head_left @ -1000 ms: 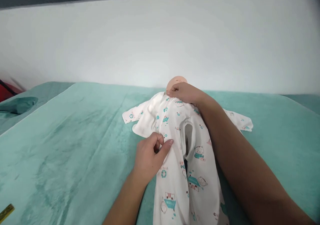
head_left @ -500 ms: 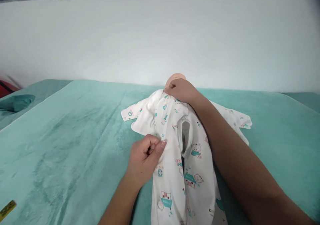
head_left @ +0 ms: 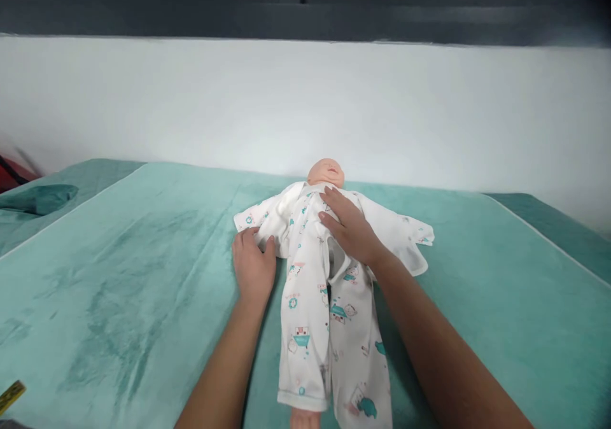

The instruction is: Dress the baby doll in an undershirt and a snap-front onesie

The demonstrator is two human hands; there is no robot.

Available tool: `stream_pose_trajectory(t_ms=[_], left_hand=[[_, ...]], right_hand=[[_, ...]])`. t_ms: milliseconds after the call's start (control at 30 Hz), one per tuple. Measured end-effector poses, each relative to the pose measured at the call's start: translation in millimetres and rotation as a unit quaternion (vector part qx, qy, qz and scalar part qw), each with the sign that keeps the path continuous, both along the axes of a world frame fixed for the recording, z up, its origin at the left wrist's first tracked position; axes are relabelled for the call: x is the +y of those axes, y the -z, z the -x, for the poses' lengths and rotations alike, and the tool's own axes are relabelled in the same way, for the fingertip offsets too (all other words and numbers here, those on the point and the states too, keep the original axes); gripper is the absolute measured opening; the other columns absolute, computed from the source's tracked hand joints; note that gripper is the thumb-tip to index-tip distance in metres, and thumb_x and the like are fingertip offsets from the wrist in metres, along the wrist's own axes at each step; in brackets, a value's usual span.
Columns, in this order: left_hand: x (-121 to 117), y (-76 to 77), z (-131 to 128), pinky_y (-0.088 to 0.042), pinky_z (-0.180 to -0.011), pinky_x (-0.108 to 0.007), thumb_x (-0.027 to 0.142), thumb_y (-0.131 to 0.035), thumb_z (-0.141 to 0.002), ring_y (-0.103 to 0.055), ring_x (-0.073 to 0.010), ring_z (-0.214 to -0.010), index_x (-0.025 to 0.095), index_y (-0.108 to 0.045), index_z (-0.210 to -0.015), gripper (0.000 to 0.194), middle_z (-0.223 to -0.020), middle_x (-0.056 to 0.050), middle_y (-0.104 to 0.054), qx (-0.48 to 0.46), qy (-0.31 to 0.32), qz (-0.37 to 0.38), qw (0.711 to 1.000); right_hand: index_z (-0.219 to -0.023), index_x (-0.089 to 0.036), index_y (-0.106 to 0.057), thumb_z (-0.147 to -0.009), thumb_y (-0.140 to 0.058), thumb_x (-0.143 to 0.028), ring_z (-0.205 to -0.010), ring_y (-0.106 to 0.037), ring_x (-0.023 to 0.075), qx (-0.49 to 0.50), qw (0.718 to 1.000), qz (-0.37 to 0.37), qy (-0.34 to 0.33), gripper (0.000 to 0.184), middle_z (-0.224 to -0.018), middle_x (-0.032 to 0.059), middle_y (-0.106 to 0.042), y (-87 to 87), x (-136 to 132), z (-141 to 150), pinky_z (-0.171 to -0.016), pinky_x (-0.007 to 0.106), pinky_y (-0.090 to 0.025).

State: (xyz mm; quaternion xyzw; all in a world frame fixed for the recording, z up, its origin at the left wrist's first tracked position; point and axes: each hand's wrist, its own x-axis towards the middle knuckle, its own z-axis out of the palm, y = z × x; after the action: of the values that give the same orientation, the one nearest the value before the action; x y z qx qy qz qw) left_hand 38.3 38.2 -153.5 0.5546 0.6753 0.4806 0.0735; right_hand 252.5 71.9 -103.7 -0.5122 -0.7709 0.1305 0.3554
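A baby doll (head_left: 326,171) lies on its back, head toward the wall. It wears a white printed baby top (head_left: 389,225) with both sleeves spread and white printed baby trousers (head_left: 305,295) pulled high over its torso. An oval opening shows at the crotch. Flat on the upper trousers rests my right hand (head_left: 351,225), fingers spread, holding nothing. My left hand (head_left: 252,263) touches the edge of the top's flap below the left-side sleeve, its thumb apart from its fingers. One foot (head_left: 305,419) sticks out of a trouser leg.
A teal plush cover (head_left: 157,276) spreads under the doll. Behind it stands a white wall (head_left: 214,104) beneath a dark window frame (head_left: 191,6). A red object (head_left: 14,174) is at the far left. A yellow strip (head_left: 10,396) lies at the lower left.
The view has tilted up. My right hand has let go at the neckline and come down onto the trousers. My left hand has left the trousers' side and moved outward to the top's flap.
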Motion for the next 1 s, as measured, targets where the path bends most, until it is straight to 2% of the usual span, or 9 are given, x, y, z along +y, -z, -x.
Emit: stream_pose_trajectory(t_ms=[100, 200, 267, 433, 533, 700, 867, 933, 1000], left_hand=[[2.3, -1.0, 0.4, -0.036, -0.105, -0.049, 0.041, -0.054, -0.084, -0.048, -0.0362, -0.121, 0.012, -0.056, -0.121, 0.047, -0.123, -0.02, -0.056, 0.03, -0.005, 0.041, 0.999], [7.1, -5.5, 2.1, -0.037, -0.102, -0.051, 0.051, -0.047, -0.087, -0.053, -0.0383, -0.119, 0.012, -0.053, -0.128, 0.057, -0.124, -0.021, -0.059, 0.016, 0.013, 0.109, 0.994], [12.3, -9.8, 5.0, -0.038, -0.099, -0.05, 0.054, -0.046, -0.087, -0.055, -0.0388, -0.117, 0.015, -0.056, -0.126, 0.057, -0.125, -0.02, -0.061, -0.024, 0.039, 0.15, 0.988], [19.5, -21.4, 10.2, -0.042, -0.09, -0.043, 0.052, -0.062, -0.077, -0.063, -0.0371, -0.102, 0.019, -0.071, -0.094, 0.038, -0.1, -0.013, -0.073, -0.066, 0.112, 0.187, 0.974], [17.8, -23.0, 9.1, -0.045, -0.086, -0.037, 0.05, -0.063, -0.077, -0.064, -0.0307, -0.1, 0.019, -0.069, -0.096, 0.037, -0.103, -0.008, -0.072, -0.145, 0.154, 0.144, 0.967], [17.8, -17.1, 11.6, -0.048, -0.082, -0.029, 0.036, -0.073, -0.071, -0.063, -0.0222, -0.099, 0.019, -0.06, -0.105, 0.041, -0.111, -0.005, -0.067, -0.455, 0.235, 0.052, 0.857], [17.4, -19.6, 19.6, -0.05, -0.075, -0.025, 0.022, -0.077, -0.061, -0.062, -0.0173, -0.09, 0.02, -0.054, -0.084, 0.032, -0.099, 0.0, -0.065, -0.541, 0.243, 0.059, 0.803], [15.5, -22.8, 21.1, -0.05, -0.071, -0.024, 0.018, -0.078, -0.058, -0.061, -0.015, -0.084, 0.019, -0.05, -0.075, 0.034, -0.092, 0.001, -0.063, -0.55, 0.25, 0.068, 0.794], [13.6, -25.2, 20.7, -0.05, -0.07, -0.023, 0.016, -0.079, -0.056, -0.06, -0.0135, -0.082, 0.019, -0.048, -0.073, 0.035, -0.089, 0.002, -0.061, -0.563, 0.263, 0.073, 0.78]], right_hand=[[-0.139, -0.024, -0.048, -0.093, -0.039, -0.049, -0.134, -0.043, 0.026, 0.064, 0.986, 0.022, 0.155, 0.053, -0.145, 0.0095, -0.049, 16.2, -22.4, -36.9, -0.11, 0.045, -0.034], [-0.121, -0.017, -0.059, -0.087, -0.046, -0.051, -0.119, -0.052, 0.0345, 0.007, 0.925, 0.057, 0.376, 0.05, -0.127, 0.0196, -0.059, 25.4, -30.8, -84.2, -0.096, 0.049, -0.042], [-0.105, -0.017, -0.063, -0.084, -0.048, -0.054, -0.104, -0.058, 0.0361, -0.025, 0.898, 0.13, 0.42, 0.045, -0.11, 0.0212, -0.064, 28.0, -31.1, -108.4, -0.085, 0.05, -0.044], [-0.064, -0.021, -0.053, -0.074, -0.057, -0.054, -0.075, -0.057, 0.0282, 0.015, 0.913, 0.176, 0.367, 0.034, -0.069, 0.0084, -0.059, 31.4, -26.6, -122.5, -0.069, 0.042, -0.042], [-0.061, -0.022, -0.047, -0.077, -0.053, -0.051, -0.068, -0.053, 0.0222, 0.068, 0.933, 0.154, 0.317, 0.033, -0.063, 0.0024, -0.053, 22.7, -25.2, -112.3, -0.063, 0.035, -0.041], [-0.082, -0.022, -0.054, -0.083, -0.05, -0.052, -0.068, -0.054, 0.0168, 0.271, 0.943, 0.131, 0.143, 0.03, -0.078, 0.0, -0.059, -34.9, -26.0, -80.5, -0.059, 0.028, -0.043], [-0.083, -0.021, -0.066, -0.078, -0.064, -0.05, -0.078, -0.062, 0.0191, 0.128, 0.933, 0.308, -0.136, 0.029, -0.095, 0.0054, -0.069, -91.5, -14.8, -50.2, -0.068, 0.03, -0.046], [-0.08, -0.02, -0.064, -0.082, -0.057, -0.052, -0.074, -0.062, 0.0184, 0.158, 0.945, 0.276, -0.07, 0.033, -0.092, 0.0064, -0.069, -87.5, -3.4, -41.0, -0.066, 0.03, -0.045], [-0.072, -0.021, -0.059, -0.084, -0.051, -0.051, -0.067, -0.057, 0.0168, 0.198, 0.962, 0.171, 0.077, 0.034, -0.081, 0.0043, -0.067, -68.5, 9.7, -31.6, -0.064, 0.03, -0.041]])
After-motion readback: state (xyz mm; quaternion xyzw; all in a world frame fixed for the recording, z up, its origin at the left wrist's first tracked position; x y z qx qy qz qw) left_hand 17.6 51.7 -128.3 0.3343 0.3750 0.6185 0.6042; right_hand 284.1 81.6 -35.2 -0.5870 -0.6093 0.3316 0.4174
